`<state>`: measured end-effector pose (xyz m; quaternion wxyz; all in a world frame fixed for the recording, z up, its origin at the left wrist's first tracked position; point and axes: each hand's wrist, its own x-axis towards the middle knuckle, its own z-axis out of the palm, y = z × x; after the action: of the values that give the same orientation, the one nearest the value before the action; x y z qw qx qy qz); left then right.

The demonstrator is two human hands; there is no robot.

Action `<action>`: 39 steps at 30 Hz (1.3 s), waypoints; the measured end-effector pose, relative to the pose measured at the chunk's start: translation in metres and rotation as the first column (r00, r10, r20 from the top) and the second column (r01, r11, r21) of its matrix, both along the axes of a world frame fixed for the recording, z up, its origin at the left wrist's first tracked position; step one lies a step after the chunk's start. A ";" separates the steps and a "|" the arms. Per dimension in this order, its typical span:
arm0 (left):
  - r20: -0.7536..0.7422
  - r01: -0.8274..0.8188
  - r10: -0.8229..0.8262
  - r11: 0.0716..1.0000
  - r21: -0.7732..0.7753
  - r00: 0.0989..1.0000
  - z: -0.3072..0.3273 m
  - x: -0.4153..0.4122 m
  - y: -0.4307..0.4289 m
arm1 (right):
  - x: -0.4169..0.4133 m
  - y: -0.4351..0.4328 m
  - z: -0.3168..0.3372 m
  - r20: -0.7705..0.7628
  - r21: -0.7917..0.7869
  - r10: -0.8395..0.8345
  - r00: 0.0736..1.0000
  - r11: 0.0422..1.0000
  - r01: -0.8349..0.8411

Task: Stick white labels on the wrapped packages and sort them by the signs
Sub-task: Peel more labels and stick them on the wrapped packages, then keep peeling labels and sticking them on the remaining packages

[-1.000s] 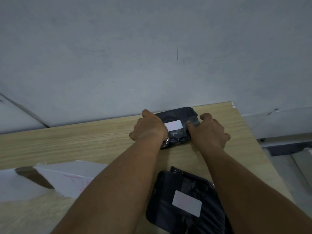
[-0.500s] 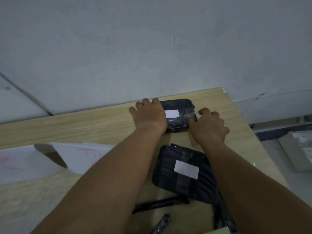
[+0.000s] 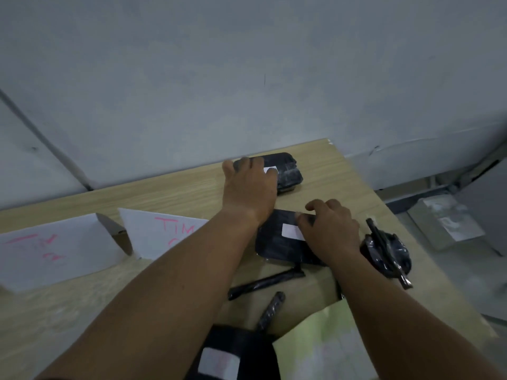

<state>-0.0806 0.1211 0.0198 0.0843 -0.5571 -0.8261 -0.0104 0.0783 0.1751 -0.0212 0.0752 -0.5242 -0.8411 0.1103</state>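
Note:
A black wrapped package [image 3: 289, 174] with a white label [image 3: 271, 169] lies at the table's far edge by the wall. My left hand [image 3: 248, 187] rests flat on its left part, fingers spread. A second, larger black package [image 3: 274, 249] with a white label [image 3: 291, 231] lies nearer to me. My right hand [image 3: 330, 229] lies on its right half, bent fingertips at its far edge, thumb beside the label. A third labelled package [image 3: 238, 349] shows at the bottom edge, partly cut off.
Two folded white paper signs with pink writing [image 3: 162, 234] [image 3: 52, 250] stand on the wooden table [image 3: 170, 196] at left. Black wrap scraps [image 3: 266, 282] [image 3: 270, 311] and a crumpled black bundle [image 3: 386, 253] lie near my right arm. A pale green sheet [image 3: 323, 344] lies in front.
My right hand has left the far package and come back onto the nearer one. The left hand has slid further over the far package, which now sits closer to the wall.

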 end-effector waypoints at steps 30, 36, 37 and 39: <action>0.429 0.394 -0.076 0.560 -0.728 0.900 -0.044 0.040 -0.147 | 0.094 -0.104 -0.035 0.135 -0.516 0.305 0.943 0.834 -0.196; 0.308 0.289 -0.069 0.581 -0.761 0.949 -0.038 0.042 -0.166 | 0.098 -0.118 -0.030 0.027 -0.468 0.201 0.979 0.868 -0.166; 0.377 0.314 -0.053 0.667 -0.676 0.925 -0.039 0.046 -0.169 | 0.100 -0.120 -0.030 -0.001 -0.485 0.198 0.980 0.857 -0.174; 0.610 0.321 0.051 0.814 -0.485 0.791 -0.040 0.054 -0.173 | 0.101 -0.122 -0.027 -0.054 -0.515 0.177 0.983 0.838 -0.179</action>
<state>-0.0267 -0.0515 -0.0204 -0.3498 -0.5843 -0.7303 0.0536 0.1793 0.0530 -0.0485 -0.0775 -0.4446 -0.8250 0.3400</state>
